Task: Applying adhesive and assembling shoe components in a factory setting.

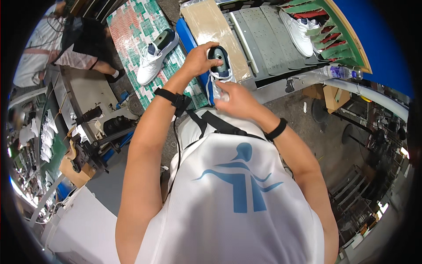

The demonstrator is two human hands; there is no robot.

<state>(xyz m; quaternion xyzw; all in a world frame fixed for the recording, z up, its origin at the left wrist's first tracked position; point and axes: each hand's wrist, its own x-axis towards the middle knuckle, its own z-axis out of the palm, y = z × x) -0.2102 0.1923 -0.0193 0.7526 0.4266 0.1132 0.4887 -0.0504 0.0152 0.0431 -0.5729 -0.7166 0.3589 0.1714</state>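
Note:
A white sneaker (223, 79) with a dark navy lining is held in front of me, its heel away from me and its toe toward my body. A grey-green shoe last (219, 54) fills its opening. My left hand (198, 60) is closed round the heel end, the thumb pressed on the last. Over the laces and forefoot, my right hand (237, 99) grips the shoe with bent fingers, which hide most of the toe. Another white sneaker (151, 61), also with a last inside, lies to the left on a patterned board (125, 31).
Beyond the held shoe is a plastic-wrapped tan board (211, 22). To its right, a grey slatted conveyor (259, 42) carries white shoes (297, 34) by a ragged green-and-red curtain (332, 37). A plastic bottle (345, 72) lies on the conveyor's near edge. Another person (79, 39) is at far left.

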